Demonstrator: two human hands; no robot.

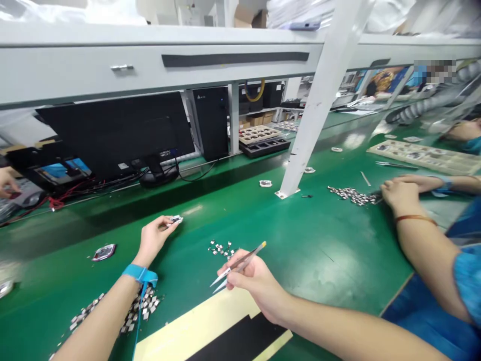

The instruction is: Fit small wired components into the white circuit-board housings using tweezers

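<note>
My left hand (153,239), with a blue strap round its wrist, pinches a small white-edged device part (175,219) above the green bench. My right hand (255,281) is closed round a pair of tweezers (240,265); their two tips stand apart and point left with nothing between them. Just behind my right hand lies a small group of tiny black-and-white parts (218,248). A larger pile of similar parts (148,306) is spread beneath my left forearm, which hides some of it. Under my right hand is a yellow sheet (188,321) with a black area.
A white post (311,110) rises from the green bench (300,235). A monitor (120,135) stands at the back. At right, a co-worker's hands (406,193) rest beside another parts pile (353,195), tweezers (396,164) and a tray (432,156). Another device part (104,252) lies at left.
</note>
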